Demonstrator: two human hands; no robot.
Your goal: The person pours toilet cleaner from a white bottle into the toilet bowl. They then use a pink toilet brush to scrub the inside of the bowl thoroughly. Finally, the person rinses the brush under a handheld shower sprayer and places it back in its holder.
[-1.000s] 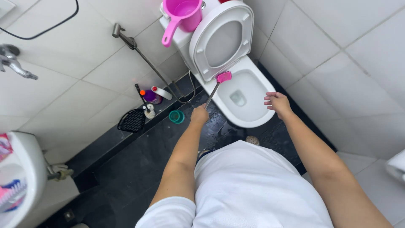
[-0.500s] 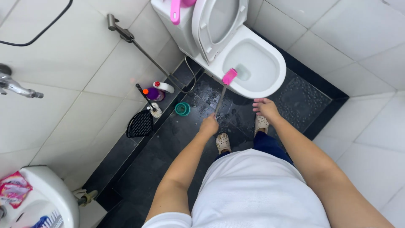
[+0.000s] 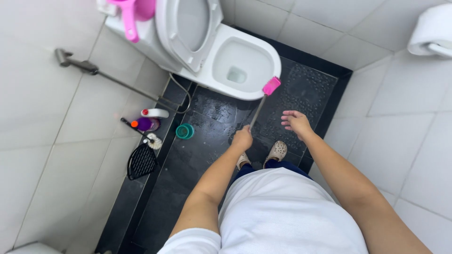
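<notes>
- Left hand (image 3: 243, 139) is wrapped tight around the bottom end of a thin grey handle, so it's got a proper fist on the toilet brush (image 3: 263, 99).
- The brush runs up and away from that hand at a slant, and its pink head (image 3: 271, 86) sits right at the front rim of the toilet bowl (image 3: 221, 80), on the outer edge rather than down inside as far as I can tell.
- Right hand (image 3: 295, 122) is holding nothing, fingers loosely spread and slightly curled, palm down, hovering over the dark floor (image 3: 207, 141) just to the right of the brush handle, not touching it.
- Toilet seat and lid (image 3: 188, 28) are flipped up against the cistern, and there's a pink jug (image 3: 134, 11) sitting on top of the tank.
- Floor looks wet and shiny around the base of the bowl, with a patterned dark mat (image 3: 301, 94) to the right of it.
- Person's feet in pale clogs (image 3: 277, 151) are planted just below the hands.
- Along the left wall: a white bottle (image 3: 155, 113), a purple bottle (image 3: 147, 124), a small teal cup (image 3: 184, 131), and a black mesh thing (image 3: 141, 161).
- A spray hose (image 3: 75, 63) hangs on the left wall tiles, and a toilet roll (image 3: 431, 30) is top right.
</notes>
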